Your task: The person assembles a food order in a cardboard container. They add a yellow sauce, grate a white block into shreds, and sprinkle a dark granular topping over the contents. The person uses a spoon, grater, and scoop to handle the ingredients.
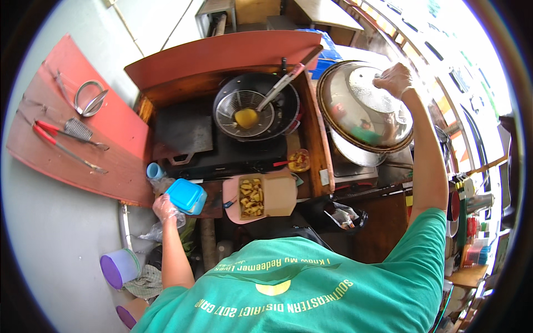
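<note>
My right hand [395, 81] is closed on the top of a large domed metal pot lid [355, 102] with a brownish rim. The lid is tilted above a silver pot [355, 152], and its far side looks steamy. At the left, my left hand [165, 208] grips the side of a small plastic container [191, 197] with a bright blue lid. Clear plastic wraps this hand and wrist, perhaps a thin glove. Just right of the container lies an open cardboard box [280, 194] with browned, chopped food [251, 197] in it.
A black wok [286, 119] holds a wire strainer [227, 111] with a yellow piece in it. Beside it lies a dark flat griddle [183, 133]. A small tub of sauce [300, 161] and a blue cup [154, 171] stand near the front. Utensils hang on the red board [122, 122].
</note>
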The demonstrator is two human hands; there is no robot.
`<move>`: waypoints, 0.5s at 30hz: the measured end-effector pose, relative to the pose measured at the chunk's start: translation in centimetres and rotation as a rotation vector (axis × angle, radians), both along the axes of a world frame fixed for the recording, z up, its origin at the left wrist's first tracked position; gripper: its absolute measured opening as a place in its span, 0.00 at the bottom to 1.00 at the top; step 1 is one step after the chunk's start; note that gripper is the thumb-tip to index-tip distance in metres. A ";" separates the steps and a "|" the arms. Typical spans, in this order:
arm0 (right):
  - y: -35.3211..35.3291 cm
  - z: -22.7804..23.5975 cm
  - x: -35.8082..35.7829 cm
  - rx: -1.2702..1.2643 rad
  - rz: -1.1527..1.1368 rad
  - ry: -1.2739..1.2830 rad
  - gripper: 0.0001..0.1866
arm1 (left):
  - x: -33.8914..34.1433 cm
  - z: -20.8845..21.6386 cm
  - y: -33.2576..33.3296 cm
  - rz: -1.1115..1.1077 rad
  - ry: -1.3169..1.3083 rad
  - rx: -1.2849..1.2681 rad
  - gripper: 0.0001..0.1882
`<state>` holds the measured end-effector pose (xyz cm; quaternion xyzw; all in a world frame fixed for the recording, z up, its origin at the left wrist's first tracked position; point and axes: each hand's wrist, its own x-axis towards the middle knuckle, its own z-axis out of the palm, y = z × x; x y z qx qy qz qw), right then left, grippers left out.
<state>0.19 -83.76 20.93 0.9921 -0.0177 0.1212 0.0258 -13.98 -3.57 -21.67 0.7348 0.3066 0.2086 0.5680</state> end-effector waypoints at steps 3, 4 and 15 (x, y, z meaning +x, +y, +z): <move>6.5 -1.4 2.9 0.046 0.092 0.031 0.23 | 0.5 -0.8 0.1 0.001 0.134 0.030 0.15; 8.7 -2.3 4.0 0.046 0.150 0.019 0.23 | 0.5 -0.9 0.0 0.005 0.142 0.016 0.15; 37.5 -9.4 11.5 0.082 0.261 0.172 0.28 | -2.5 3.8 -1.3 -0.193 0.103 -0.451 0.09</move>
